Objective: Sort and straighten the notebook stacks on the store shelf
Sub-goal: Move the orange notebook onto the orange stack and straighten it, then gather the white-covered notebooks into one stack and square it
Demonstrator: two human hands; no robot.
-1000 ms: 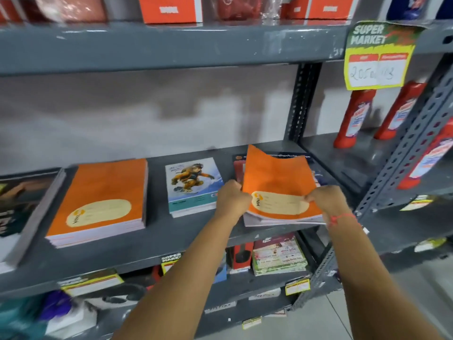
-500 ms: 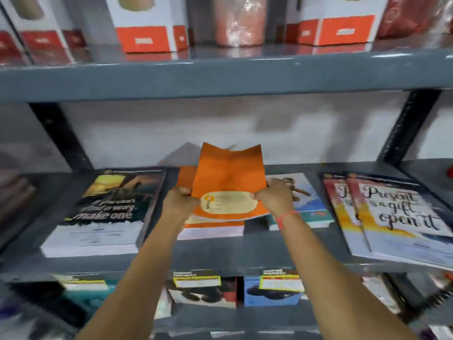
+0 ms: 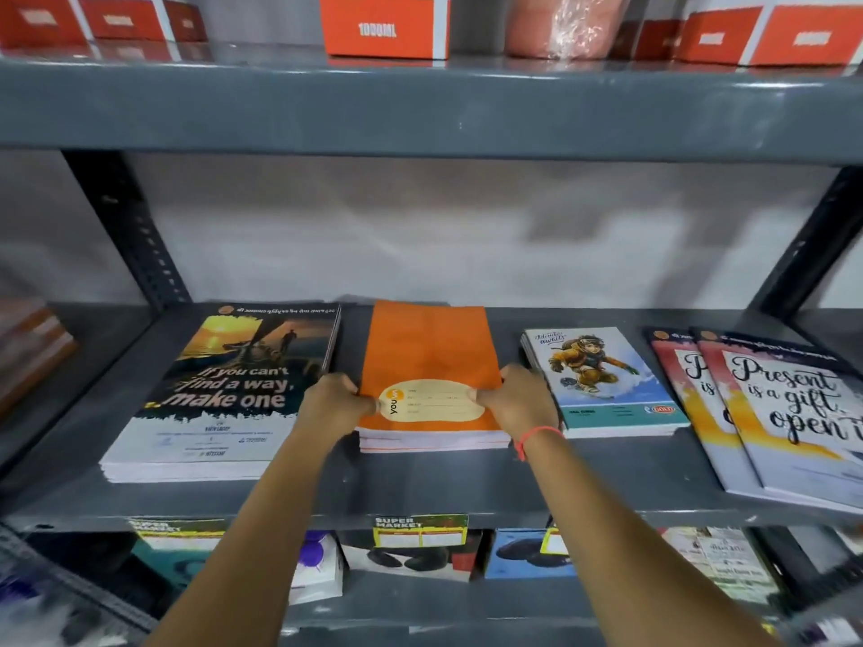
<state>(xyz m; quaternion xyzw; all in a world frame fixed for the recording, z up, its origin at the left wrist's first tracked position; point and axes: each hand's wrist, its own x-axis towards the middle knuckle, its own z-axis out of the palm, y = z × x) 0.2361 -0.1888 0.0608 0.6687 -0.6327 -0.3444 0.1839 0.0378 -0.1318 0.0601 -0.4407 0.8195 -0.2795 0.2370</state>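
An orange notebook (image 3: 432, 352) with a cream label lies flat on top of the orange notebook stack (image 3: 434, 442) in the middle of the grey shelf (image 3: 420, 497). My left hand (image 3: 338, 403) grips its left edge and my right hand (image 3: 518, 399) grips its right edge, thumbs on the cover. Left of it sits a taller stack with a sunset cover (image 3: 224, 394). To the right is a small stack with a cartoon snowboarder cover (image 3: 602, 380). Farther right lie two "Present is a gift" notebooks (image 3: 789, 413), fanned apart and skewed.
The upper shelf (image 3: 420, 109) hangs low over the notebooks and carries orange-and-white boxes (image 3: 383, 25). Dark slotted uprights (image 3: 130, 231) flank the bay. Price tags (image 3: 420, 530) hang on the shelf's front edge, with packaged goods on the shelf below.
Both hands carried the orange notebook from the right-hand pile leftwards and laid it flat on the orange stack. The view swung left with it.
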